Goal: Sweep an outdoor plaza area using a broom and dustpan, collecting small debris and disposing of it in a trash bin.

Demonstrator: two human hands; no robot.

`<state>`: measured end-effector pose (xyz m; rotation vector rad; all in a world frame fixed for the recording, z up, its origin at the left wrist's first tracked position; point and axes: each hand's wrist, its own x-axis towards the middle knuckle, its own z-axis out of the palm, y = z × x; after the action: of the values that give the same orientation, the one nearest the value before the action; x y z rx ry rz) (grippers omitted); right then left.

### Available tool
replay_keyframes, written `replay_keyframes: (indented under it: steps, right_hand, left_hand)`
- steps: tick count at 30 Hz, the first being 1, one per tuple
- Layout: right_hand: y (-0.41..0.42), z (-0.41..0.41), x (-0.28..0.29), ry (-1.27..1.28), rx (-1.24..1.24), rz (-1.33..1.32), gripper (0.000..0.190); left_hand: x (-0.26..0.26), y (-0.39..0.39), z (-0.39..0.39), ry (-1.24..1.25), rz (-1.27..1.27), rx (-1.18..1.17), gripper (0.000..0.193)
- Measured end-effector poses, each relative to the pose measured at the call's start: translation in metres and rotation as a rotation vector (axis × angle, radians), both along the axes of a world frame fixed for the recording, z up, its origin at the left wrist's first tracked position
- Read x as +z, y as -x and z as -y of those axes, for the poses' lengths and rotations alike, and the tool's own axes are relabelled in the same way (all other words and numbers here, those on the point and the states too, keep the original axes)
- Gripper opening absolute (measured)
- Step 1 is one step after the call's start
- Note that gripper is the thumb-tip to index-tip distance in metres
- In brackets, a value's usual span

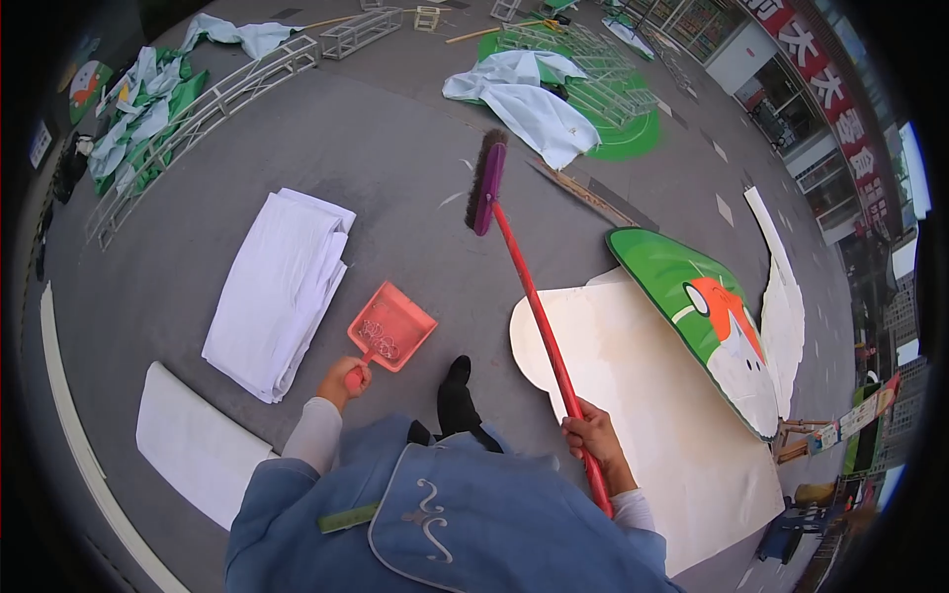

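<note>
My left hand (346, 382) is closed around the handle of a red plastic dustpan (404, 315), which holds a small tangle of pale wire or string. In my right hand (595, 437) is the red pole of a push broom (489, 184) with a purple head and dark bristles. The broom head points away from me, beyond the dustpan and to its right; whether its bristles touch the grey paving cannot be told. A folded white sheet (274, 296) lies just left of the dustpan. My black shoe (454, 378) shows between my hands.
A large pale board (652, 415) and a green printed cutout panel (689, 311) lie at the right. A white panel (200, 437) is at lower left. Farther off are a wood strip (586, 194), crumpled sheeting (519, 96) and metal trusses (215, 111). Shopfronts line the upper right.
</note>
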<state>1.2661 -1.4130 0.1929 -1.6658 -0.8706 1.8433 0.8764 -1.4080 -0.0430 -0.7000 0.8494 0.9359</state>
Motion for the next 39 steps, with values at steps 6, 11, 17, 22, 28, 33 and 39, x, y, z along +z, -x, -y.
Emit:
replay_keyframes:
  steps: [6, 11, 17, 22, 28, 33, 39]
  right_hand:
    - [-0.035, -0.075, -0.014, -0.037, -0.021, -0.054, 0.039]
    - [-0.067, -0.128, -0.024, -0.031, 0.032, 0.002, 0.041]
    - [-0.092, -0.192, -0.047, -0.079, 0.102, 0.154, 0.040]
    - [-0.097, -0.252, -0.056, -0.085, 0.166, 0.330, 0.042]
    - [-0.081, -0.329, -0.056, -0.085, 0.216, 0.463, 0.035]
    - [-0.073, -0.407, -0.098, -0.156, 0.343, 0.598, 0.030]
    - [-0.019, -0.436, -0.130, -0.007, 0.484, 0.693, 0.022]
  left_hand:
    - [0.003, -0.026, -0.103, 0.026, -0.050, 0.006, 0.014]
    - [0.006, -0.046, -0.178, 0.046, -0.027, 0.019, 0.014]
    - [0.004, -0.058, -0.245, -0.024, -0.052, -0.082, 0.015]
    - [0.009, -0.071, -0.318, -0.006, -0.062, -0.170, 0.016]
    - [-0.011, -0.077, -0.384, -0.050, -0.102, -0.116, 0.013]
    - [-0.025, -0.085, -0.442, 0.018, -0.141, -0.176, 0.015]
    - [-0.019, -0.063, -0.494, 0.070, -0.063, -0.262, 0.014]
